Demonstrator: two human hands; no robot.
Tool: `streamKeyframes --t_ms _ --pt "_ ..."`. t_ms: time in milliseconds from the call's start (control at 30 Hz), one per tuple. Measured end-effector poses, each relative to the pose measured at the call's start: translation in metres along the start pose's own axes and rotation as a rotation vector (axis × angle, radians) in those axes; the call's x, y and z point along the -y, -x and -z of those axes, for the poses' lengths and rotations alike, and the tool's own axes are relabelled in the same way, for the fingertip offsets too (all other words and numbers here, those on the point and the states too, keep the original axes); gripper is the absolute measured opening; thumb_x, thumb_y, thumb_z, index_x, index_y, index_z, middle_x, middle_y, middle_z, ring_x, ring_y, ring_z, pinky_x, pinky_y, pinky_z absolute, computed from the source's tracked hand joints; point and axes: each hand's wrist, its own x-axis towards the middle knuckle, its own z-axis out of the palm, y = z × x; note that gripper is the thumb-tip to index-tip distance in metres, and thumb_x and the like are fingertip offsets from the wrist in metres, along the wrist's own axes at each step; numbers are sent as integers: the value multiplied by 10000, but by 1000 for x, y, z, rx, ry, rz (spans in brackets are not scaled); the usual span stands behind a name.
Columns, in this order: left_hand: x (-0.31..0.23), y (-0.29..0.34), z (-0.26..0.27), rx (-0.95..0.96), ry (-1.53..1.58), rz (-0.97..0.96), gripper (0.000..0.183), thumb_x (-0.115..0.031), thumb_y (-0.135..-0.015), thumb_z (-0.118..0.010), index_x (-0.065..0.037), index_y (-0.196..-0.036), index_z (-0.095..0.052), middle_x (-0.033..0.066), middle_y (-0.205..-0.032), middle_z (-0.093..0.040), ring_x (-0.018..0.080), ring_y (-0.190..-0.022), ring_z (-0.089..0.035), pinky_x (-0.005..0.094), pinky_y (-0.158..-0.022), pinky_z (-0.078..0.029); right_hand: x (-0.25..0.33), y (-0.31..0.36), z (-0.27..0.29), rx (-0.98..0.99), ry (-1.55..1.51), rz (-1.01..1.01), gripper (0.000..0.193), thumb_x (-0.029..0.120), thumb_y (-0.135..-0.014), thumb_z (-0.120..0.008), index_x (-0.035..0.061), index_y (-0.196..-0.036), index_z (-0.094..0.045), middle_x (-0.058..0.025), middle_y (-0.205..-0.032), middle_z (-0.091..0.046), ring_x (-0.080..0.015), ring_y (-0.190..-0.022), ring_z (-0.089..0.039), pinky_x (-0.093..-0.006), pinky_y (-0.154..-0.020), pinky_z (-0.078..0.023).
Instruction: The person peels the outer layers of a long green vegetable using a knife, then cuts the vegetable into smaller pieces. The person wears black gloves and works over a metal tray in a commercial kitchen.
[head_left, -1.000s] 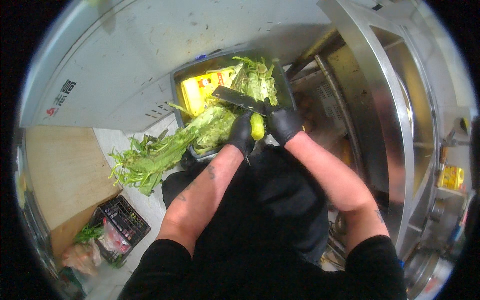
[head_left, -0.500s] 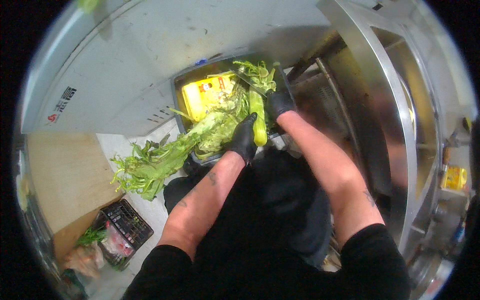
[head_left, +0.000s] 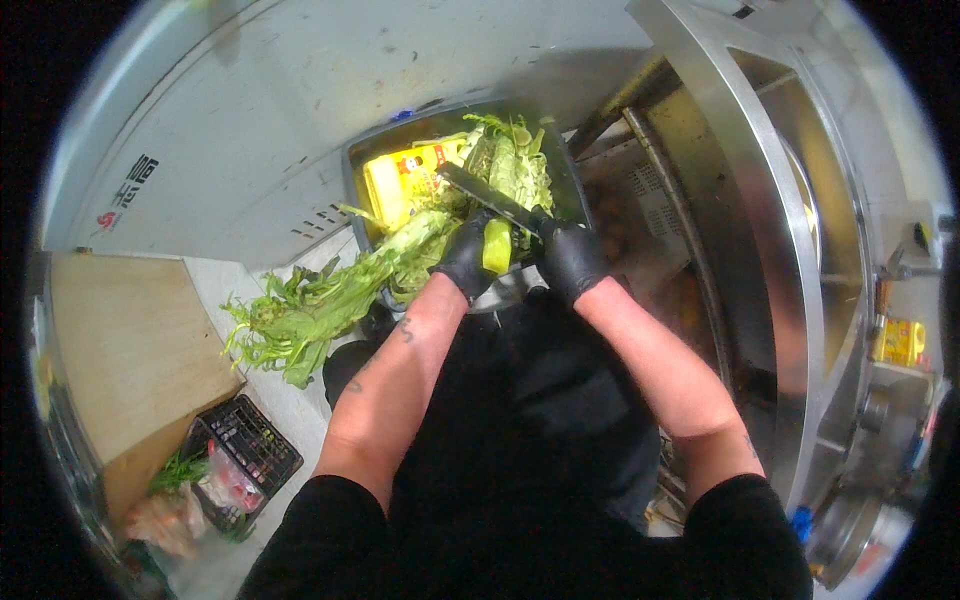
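My left hand (head_left: 464,262), in a black glove, is wrapped round a peeled, bright green celtuce stem (head_left: 496,247), whose near end points toward me. In my black-gloved right hand (head_left: 571,257) is a knife (head_left: 487,197); its dark blade slants up and left across the far side of the stem. Both hands are over the near edge of a grey tub (head_left: 577,185). Loose green leaves (head_left: 515,165) fill the tub's right part, beside a yellow package (head_left: 402,188). Leafy celtuce (head_left: 325,315) hangs over the left rim toward the floor.
A large grey cabinet (head_left: 270,140) stands behind the tub. Steel shelving (head_left: 785,240) runs along the right. At lower left lie a black crate (head_left: 250,450) with bagged greens and a pale board (head_left: 135,345). A yellow jug (head_left: 900,342) sits far right.
The stem has tipped so its near end faces me and it looks shorter. My left hand shifted slightly left, my right hand came nearer, and the blade now lies lower, across the leaves.
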Motion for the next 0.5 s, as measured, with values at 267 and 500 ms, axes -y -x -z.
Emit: streamKeyframes --t_ms 267,500 --pt "3 -1 30 220 202 117 360 -244 -1061 -415 -70 -1360 -512 127 -1324 -581 244 -1162 -575 395 -1010 -484 45 53 17 -107 -140 114 242 163 -917 -586 34 -1101 -675 -201 -924 -698 -365 -857 -676 -442 -753 -524" --pt "18 -16 52 247 -641 -461 395 -316 -1043 -450 -75 -1348 -521 135 -1302 -597 277 -1144 -590 426 -1004 -487 49 60 17 -175 -140 176 168 96 -901 -576 33 -996 -698 -207 -845 -688 -374 -787 -674 -443 -708 -524"
